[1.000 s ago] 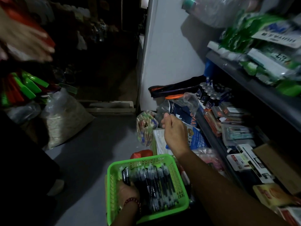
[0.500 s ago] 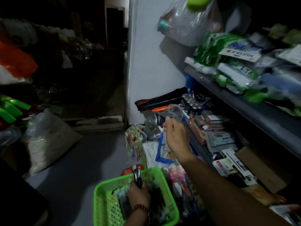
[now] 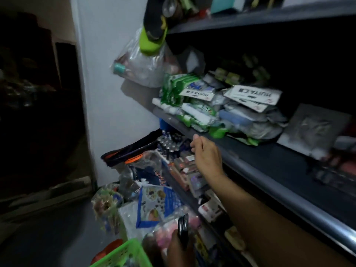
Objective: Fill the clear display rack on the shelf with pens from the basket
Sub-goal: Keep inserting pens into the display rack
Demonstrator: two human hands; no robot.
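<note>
The left hand grips dark pens near us, just right of the green basket. The right hand reaches far toward the shelf, fingers curled; I cannot tell if it holds anything. Next, the pens must go up into the clear rack, which I cannot see here.

Left grip holds dark pens beside green basket; right grip near shelf.

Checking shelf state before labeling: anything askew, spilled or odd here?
The green packets on the middle shelf are heaped unevenly, a few hanging over its front edge. Bagged goods lie jumbled below, beside the green basket. Nothing visibly spilled or broken.
</note>
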